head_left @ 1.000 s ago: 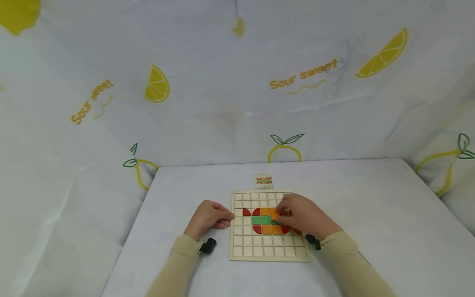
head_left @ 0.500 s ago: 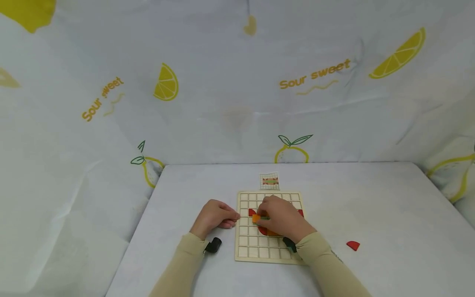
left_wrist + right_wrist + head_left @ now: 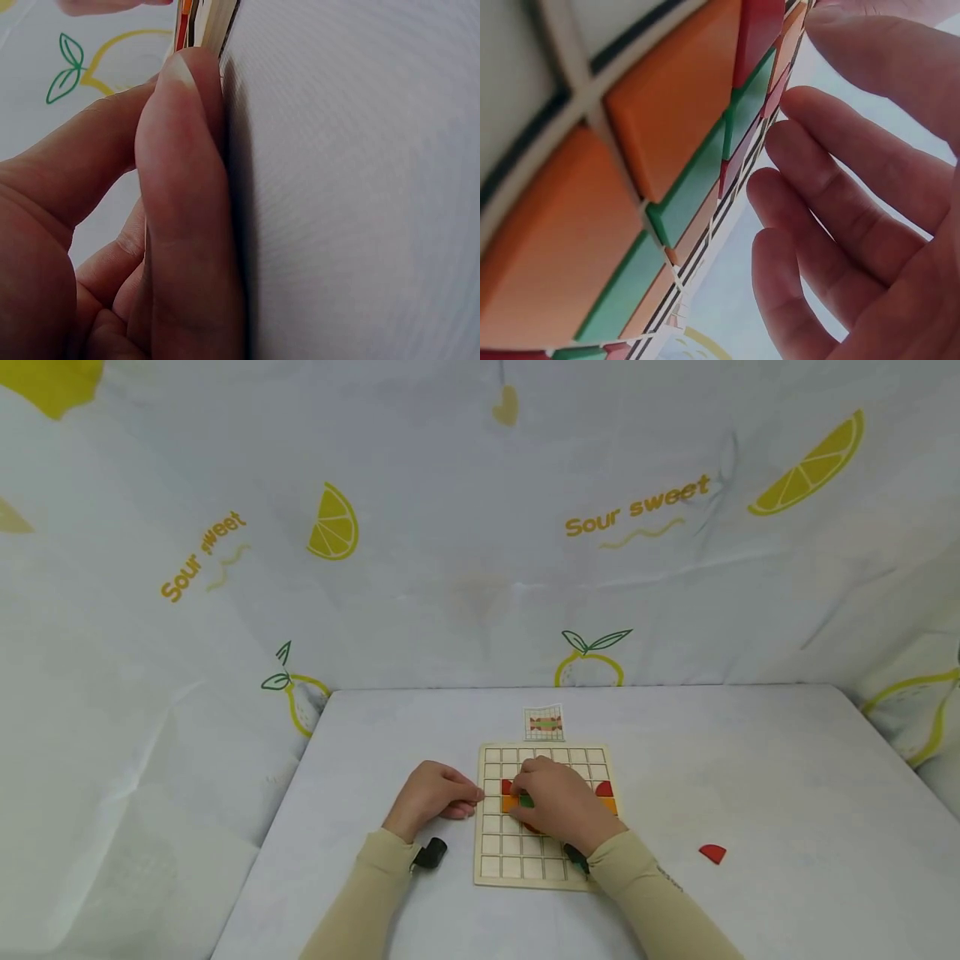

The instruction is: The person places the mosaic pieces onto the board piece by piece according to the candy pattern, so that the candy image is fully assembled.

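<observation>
A wooden grid board (image 3: 512, 845) lies flat on the table with several red, green and orange tiles in its cells. My left hand (image 3: 435, 791) holds the board's left edge with thumb and index finger; that edge (image 3: 215, 22) shows at their tips in the left wrist view. Over the coloured rows is my right hand (image 3: 564, 797), its thumb and fingertips on either side of an orange square tile (image 3: 509, 805) that sits in a left-hand cell. In the right wrist view the fingers (image 3: 847, 180) are loosely bent beside the tiles. The hand hides the middle tiles.
A small pattern card (image 3: 543, 734) lies just beyond the board's far edge. One red quarter-round tile (image 3: 712, 853) rests on the white table to the right. A lemon-printed white cloth (image 3: 465, 527) hangs behind the table.
My right hand has moved left across the board with the orange square tile, which now lies in a cell at the left. The left hand stays at the board's edge.
</observation>
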The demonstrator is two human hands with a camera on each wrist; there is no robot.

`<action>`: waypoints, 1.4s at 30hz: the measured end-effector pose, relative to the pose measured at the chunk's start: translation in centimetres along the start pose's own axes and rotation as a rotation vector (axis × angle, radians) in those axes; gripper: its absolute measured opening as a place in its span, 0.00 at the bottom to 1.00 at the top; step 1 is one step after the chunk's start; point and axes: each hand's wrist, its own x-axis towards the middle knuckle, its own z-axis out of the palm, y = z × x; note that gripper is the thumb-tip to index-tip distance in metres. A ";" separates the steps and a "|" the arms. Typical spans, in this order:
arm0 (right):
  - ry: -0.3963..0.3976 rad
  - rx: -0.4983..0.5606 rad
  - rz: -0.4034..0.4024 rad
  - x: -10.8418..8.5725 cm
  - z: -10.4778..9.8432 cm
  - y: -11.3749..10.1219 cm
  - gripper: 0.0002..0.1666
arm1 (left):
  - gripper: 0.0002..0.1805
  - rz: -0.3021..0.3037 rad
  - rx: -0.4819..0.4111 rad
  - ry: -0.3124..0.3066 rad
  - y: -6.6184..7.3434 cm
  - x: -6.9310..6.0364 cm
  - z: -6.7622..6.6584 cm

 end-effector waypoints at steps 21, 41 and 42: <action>0.067 0.014 0.058 -2.3 -2.1 1.4 0.06 | 0.11 0.003 0.009 -0.013 0.3 0.1 0.4; -0.029 -0.101 0.337 -15.0 -7.2 10.2 0.09 | 0.11 -0.003 0.024 0.001 -0.1 -0.2 0.2; -0.024 -0.098 0.334 -15.7 -7.3 10.7 0.09 | 0.11 -0.001 0.023 0.001 -0.1 -0.2 0.2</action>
